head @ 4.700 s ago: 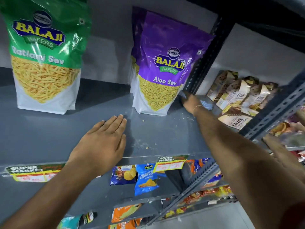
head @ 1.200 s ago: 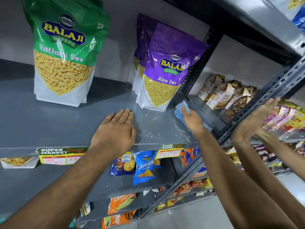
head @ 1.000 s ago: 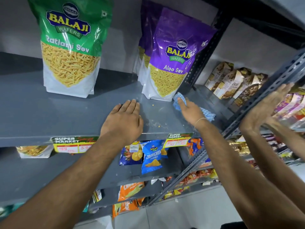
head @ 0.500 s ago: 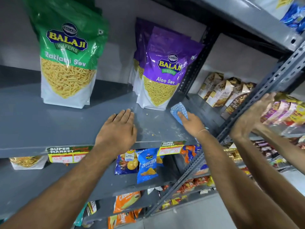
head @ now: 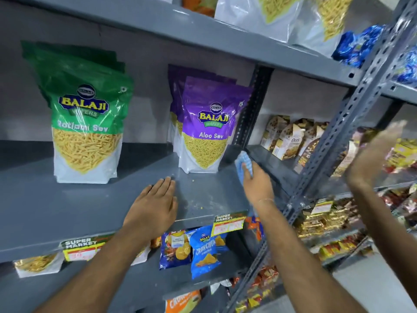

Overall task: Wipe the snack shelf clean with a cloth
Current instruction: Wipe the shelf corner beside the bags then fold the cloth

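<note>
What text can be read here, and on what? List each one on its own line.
"BALAJI WAFERS", "Ratlami Sev": green bag
"BALAJI WAFERS", "Aloo Sev": purple bag
"SUPER MARKET": left price tag; its prices are blurred
"SUPER MARKET": right price tag; its prices are blurred
"BALAJI", "CRUNCHE…": blue chip bag
"Oats": brown packet
Other packs: too small or blurred.
</note>
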### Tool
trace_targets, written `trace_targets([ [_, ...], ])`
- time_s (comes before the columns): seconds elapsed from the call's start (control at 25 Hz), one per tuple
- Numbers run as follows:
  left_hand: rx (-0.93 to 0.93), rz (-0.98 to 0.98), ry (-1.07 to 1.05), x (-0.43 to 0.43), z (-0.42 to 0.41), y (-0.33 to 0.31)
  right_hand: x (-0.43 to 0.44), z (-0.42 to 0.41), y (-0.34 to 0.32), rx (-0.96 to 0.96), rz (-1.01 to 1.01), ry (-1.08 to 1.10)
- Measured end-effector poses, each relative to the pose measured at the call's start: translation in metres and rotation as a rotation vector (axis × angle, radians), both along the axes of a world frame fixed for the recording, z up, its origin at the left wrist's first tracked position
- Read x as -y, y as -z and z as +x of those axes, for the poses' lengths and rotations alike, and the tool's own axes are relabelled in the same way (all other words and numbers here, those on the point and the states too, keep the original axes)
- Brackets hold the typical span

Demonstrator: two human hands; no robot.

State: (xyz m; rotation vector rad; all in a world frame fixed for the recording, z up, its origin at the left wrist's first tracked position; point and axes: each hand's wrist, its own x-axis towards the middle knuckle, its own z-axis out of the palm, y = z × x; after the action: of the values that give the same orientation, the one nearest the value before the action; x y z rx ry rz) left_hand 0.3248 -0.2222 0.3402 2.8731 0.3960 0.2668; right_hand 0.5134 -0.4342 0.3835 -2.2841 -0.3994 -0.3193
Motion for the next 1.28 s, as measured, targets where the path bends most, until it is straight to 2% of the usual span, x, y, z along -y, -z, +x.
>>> trace_targets([
  [0.12,-0.031,-0.093,0.025,-0.009,-0.001,-0.005,0.012,0.023,0.005,-0.086,-0.209,-0.033],
  [0.2,-0.022,-0.057,-0.002,-0.021,-0.006,-0.003,0.005,0.016,0.018,-0.083,-0.315,-0.087],
  [0.36,0.008,-0.019,-0.048,-0.028,-0.012,0.007,-0.012,-0.032,0.034,0.058,-0.234,-0.306],
  [0.52,0.004,-0.005,-0.092,-0.025,-0.011,0.006,-0.044,-0.035,0.019,-0.085,0.051,-0.28],
  [0.6,-0.004,-0.009,-0.123,-0.025,-0.014,0.003,-0.058,-0.036,0.018,-0.049,0.036,-0.299],
  [0.72,-0.006,-0.025,-0.115,-0.024,-0.016,0.004,-0.079,-0.045,0.025,0.03,-0.041,-0.472],
  [0.96,0.066,-0.195,-0.099,-0.028,-0.019,-0.008,-0.092,-0.078,0.017,-0.083,-0.158,-0.733],
  [1.04,0.077,-0.281,-0.086,-0.03,-0.021,-0.016,-0.078,-0.075,0.005,-0.115,-0.068,-0.694],
  [1.12,0.079,-0.36,-0.076,-0.039,-0.027,-0.018,-0.062,-0.056,-0.007,-0.043,0.052,-0.565],
  [1.16,0.061,-0.316,-0.054,-0.045,-0.031,-0.015,-0.054,-0.045,-0.008,-0.002,0.046,-0.51],
  [1.28,0.003,-0.084,-0.051,-0.059,-0.043,-0.003,-0.038,-0.021,0.013,0.014,-0.138,-0.411],
])
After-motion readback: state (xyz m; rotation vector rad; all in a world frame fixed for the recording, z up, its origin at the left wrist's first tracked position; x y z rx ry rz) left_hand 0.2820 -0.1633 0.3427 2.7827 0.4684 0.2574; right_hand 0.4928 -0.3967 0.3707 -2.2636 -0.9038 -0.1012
